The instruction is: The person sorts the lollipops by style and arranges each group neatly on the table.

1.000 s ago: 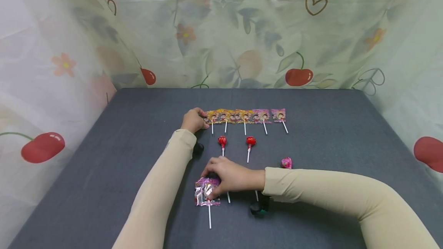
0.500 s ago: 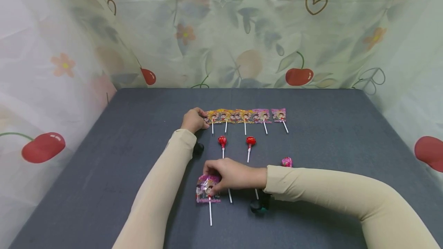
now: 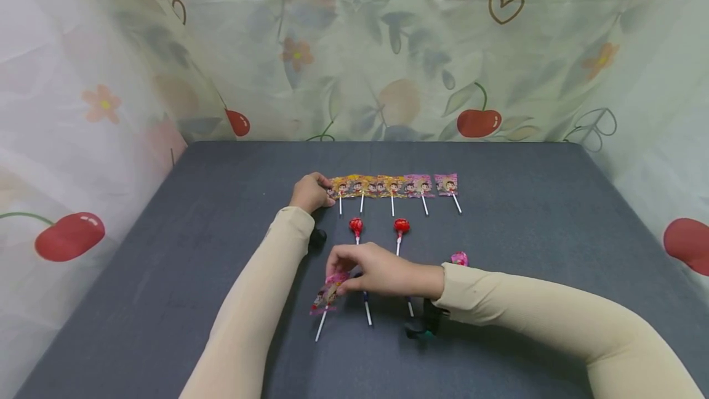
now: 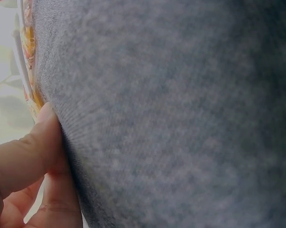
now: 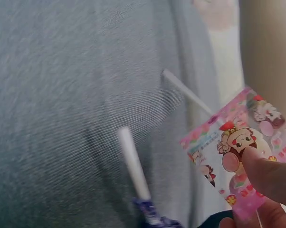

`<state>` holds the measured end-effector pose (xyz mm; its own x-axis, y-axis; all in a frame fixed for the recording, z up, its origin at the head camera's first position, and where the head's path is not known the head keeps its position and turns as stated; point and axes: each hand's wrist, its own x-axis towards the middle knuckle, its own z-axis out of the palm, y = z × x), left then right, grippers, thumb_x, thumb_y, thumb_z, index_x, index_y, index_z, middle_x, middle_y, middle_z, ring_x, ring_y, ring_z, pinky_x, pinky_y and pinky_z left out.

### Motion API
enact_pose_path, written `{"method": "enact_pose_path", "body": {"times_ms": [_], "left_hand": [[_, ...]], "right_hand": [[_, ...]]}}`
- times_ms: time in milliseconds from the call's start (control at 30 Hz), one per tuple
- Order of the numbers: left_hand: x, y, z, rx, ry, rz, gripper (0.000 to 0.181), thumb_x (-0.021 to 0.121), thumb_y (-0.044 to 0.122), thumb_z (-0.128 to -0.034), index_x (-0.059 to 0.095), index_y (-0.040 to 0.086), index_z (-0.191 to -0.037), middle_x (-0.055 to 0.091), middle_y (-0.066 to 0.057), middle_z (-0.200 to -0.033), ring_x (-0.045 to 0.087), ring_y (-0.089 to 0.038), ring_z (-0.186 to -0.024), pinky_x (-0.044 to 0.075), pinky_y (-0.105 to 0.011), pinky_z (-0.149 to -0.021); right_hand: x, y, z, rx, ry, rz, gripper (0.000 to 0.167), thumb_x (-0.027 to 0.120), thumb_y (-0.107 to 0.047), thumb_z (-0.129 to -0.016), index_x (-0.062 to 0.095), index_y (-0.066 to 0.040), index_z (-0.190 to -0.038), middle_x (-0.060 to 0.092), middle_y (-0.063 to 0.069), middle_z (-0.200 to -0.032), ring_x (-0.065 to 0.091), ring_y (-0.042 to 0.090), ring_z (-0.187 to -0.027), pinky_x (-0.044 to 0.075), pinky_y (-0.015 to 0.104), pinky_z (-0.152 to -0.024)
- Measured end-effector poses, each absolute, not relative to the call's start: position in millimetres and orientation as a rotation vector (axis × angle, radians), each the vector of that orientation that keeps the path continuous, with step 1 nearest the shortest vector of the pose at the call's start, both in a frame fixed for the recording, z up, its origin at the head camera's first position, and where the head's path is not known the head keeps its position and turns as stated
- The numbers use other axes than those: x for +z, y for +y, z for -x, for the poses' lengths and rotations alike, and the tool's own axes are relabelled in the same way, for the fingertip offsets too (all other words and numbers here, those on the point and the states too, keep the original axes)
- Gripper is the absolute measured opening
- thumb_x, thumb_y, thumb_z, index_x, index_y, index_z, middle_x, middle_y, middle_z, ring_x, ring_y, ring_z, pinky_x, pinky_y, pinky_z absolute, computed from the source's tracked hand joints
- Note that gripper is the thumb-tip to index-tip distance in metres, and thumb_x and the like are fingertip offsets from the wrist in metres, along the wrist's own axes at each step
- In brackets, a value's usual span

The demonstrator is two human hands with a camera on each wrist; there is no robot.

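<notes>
While the left hand (image 3: pixel 311 193) pinches a wrapper (image 3: pixel 338 188), the right hand (image 3: pixel 370 268) — arched — pinches a pink-wrapped lollipop (image 3: pixel 327 297).

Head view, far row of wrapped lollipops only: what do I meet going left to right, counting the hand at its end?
The left hand → three yellow flat plastic-wrapped lollipops with white sticks → pink flat plastic-wrapped lollipop with a white stick → second pink wrapped lollipop, slightly apart.
</notes>
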<state>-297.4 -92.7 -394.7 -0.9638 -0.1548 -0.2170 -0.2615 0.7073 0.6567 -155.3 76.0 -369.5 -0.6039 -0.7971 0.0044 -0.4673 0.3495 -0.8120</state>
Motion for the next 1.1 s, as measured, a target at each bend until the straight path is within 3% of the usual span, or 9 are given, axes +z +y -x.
{"method": "enact_pose_path", "body": {"times_ms": [100,267,500,633,900,1100], "left_hand": [[-394,-94,297,1.101,2.765,0.329,0.036,0.079,0.004,-0.0787,0.062,0.007,-0.110,0.060,-0.015,-0.122,0.052,-0.027,-0.103,0.042,-0.037,-0.092],[-394,-94,296,1.122,2.761,0.312,0.037,0.079,0.004,-0.0780,0.062,0.006,-0.110,0.061,-0.015,-0.121,0.052,-0.027,-0.102,0.041,-0.037,-0.093],[-392,-95,297,1.131,2.754,0.308,0.037,0.079,0.004,-0.0779,0.061,0.005,-0.111,0.061,-0.015,-0.119,0.051,-0.026,-0.099,0.042,-0.037,-0.091],[-392,-95,296,1.131,2.741,0.313,0.037,0.079,0.004,-0.0783,0.061,0.005,-0.110,0.061,-0.015,-0.118,0.050,-0.026,-0.098,0.042,-0.037,-0.090],[-392,-94,296,1.128,2.731,0.347,0.036,0.078,0.004,-0.0789,0.061,0.007,-0.110,0.061,-0.014,-0.117,0.050,-0.026,-0.098,0.041,-0.037,-0.088],[-392,-93,298,1.125,2.724,0.368,0.036,0.078,0.004,-0.0789,0.061,0.008,-0.110,0.061,-0.014,-0.117,0.051,-0.026,-0.099,0.042,-0.037,-0.088]], "right_hand": [[-363,80,153,-1.208,2.209,1.101,0.025,0.076,-0.007,-0.082,0.061,-0.013,-0.101,0.068,-0.003,-0.099,0.062,0.006,-0.093,0.051,0.032,-0.088],[-350,91,151,-1.329,2.217,1.065,0.025,0.075,-0.011,-0.083,0.060,-0.012,-0.104,0.066,0.000,-0.102,0.062,0.008,-0.095,0.052,0.028,-0.086],[-328,114,157,-1.589,2.226,0.968,0.022,0.072,-0.007,-0.085,0.062,-0.008,-0.104,0.062,0.007,-0.107,0.062,0.018,-0.101,0.055,0.033,-0.080],[-316,131,164,-1.696,2.294,0.915,0.023,0.071,-0.005,-0.086,0.062,-0.005,-0.108,0.062,0.008,-0.109,0.062,0.017,-0.103,0.054,0.031,-0.079],[-298,170,181,-1.803,2.506,0.849,0.030,0.069,-0.008,-0.089,0.062,-0.002,-0.118,0.064,0.001,-0.103,0.062,0.013,-0.079,0.052,0.023,-0.068],[-295,198,194,-1.875,2.553,0.711,0.033,0.066,-0.014,-0.092,0.061,-0.006,-0.124,0.065,-0.001,-0.103,0.066,0.012,-0.085,0.054,0.022,-0.075]]}}
